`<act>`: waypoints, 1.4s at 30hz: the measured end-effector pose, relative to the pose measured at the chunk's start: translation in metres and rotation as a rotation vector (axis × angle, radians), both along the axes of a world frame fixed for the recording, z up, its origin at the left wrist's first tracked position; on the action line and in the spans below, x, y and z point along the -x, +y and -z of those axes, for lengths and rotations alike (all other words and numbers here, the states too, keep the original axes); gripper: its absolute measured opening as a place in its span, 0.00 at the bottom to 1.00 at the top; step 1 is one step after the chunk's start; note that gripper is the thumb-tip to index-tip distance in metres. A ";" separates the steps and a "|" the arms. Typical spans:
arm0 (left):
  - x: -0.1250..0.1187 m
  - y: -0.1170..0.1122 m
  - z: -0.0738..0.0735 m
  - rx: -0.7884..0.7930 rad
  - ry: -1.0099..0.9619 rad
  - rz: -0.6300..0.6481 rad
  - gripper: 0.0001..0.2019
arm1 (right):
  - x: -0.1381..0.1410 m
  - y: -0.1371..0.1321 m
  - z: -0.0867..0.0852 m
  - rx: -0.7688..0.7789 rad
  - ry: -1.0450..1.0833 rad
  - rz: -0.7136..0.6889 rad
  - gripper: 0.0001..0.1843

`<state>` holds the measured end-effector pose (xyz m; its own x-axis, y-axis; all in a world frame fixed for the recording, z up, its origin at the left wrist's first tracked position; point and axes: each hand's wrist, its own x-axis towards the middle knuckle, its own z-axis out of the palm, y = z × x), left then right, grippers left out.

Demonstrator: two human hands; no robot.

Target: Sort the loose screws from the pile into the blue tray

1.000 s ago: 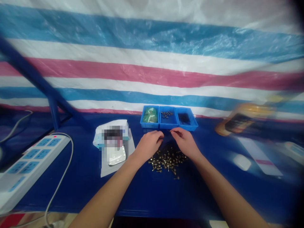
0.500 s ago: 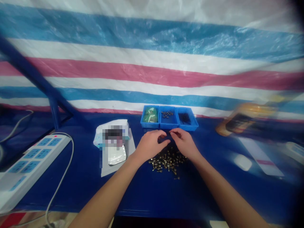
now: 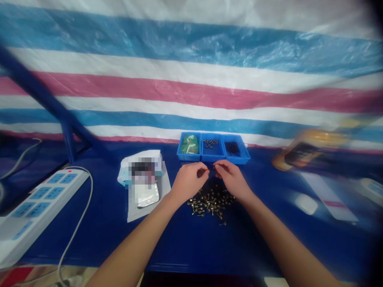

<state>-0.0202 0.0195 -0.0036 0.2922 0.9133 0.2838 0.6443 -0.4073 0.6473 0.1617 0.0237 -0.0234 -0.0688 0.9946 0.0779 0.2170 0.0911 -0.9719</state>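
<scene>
My left hand [image 3: 188, 182] and my right hand [image 3: 231, 179] meet at the fingertips just in front of a row of blue plastic bins. Both seem to pinch a small dark part [image 3: 212, 167], too small to identify. Below my hands lies a loose pile of brass-coloured screws [image 3: 211, 203] on the blue bench top [image 3: 185, 243], with neither hand touching it. The left bin [image 3: 188, 154] holds a green bag, the middle bin [image 3: 212, 155] holds small screws, and the right bin [image 3: 235, 155] holds fine black parts.
A white power strip [image 3: 38, 203] with a grey cable lies at the left. Nearer my hands is a pixelated paper packet [image 3: 140, 171] with a silver pouch [image 3: 147, 195]. A blurred orange object [image 3: 311, 149] and a white mouse [image 3: 305, 204] sit at the right, before a striped tarp [image 3: 191, 95].
My fingertips have closed in toward each other in front of the bins. The screw pile and bins have not visibly moved.
</scene>
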 end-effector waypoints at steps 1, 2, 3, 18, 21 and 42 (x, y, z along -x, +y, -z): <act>0.000 0.000 0.000 -0.004 -0.002 -0.014 0.06 | -0.001 0.000 -0.001 0.020 0.051 0.004 0.14; 0.000 0.001 0.000 -0.005 -0.003 -0.026 0.06 | -0.001 0.001 -0.003 0.044 0.102 0.006 0.14; 0.000 0.001 0.001 -0.005 -0.003 -0.035 0.06 | -0.002 0.001 -0.005 0.070 0.153 0.012 0.14; 0.002 0.000 0.000 -0.010 0.014 -0.047 0.06 | -0.006 0.001 -0.013 0.191 0.446 0.066 0.18; 0.002 0.000 -0.001 -0.006 0.015 -0.042 0.06 | -0.007 0.001 -0.013 0.192 0.428 0.064 0.14; 0.003 0.001 -0.001 0.004 0.019 -0.035 0.06 | -0.022 0.010 -0.009 0.075 0.341 0.340 0.25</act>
